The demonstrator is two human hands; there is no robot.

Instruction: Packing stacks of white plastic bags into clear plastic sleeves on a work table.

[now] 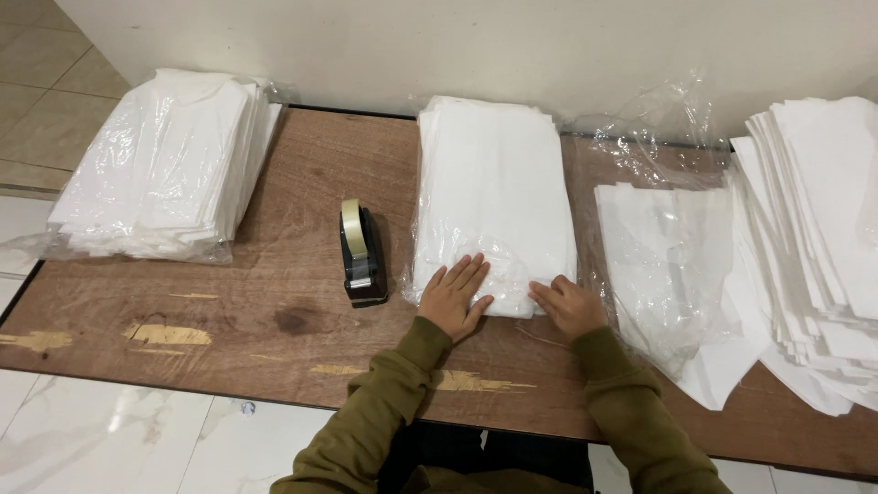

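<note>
your left hand (455, 297) lies flat on the near end of the bagged stack (494, 197), fingers (471, 273) spread and pointing away from you, palm at the stack's front edge. your right hand (569, 306) rests at the stack's near right corner, fingers curled loosely against the plastic, pinching nothing that shows. the stack sits mid-counter (274, 302), running from your hands back toward the wall. a tape dispenser (361, 253) stands just left of it, near your left hand but apart. a second bagged pile (169, 165) lies far left; loose white sheets (672, 265) and a fanned pile (814, 247) lie to the right.
</note>
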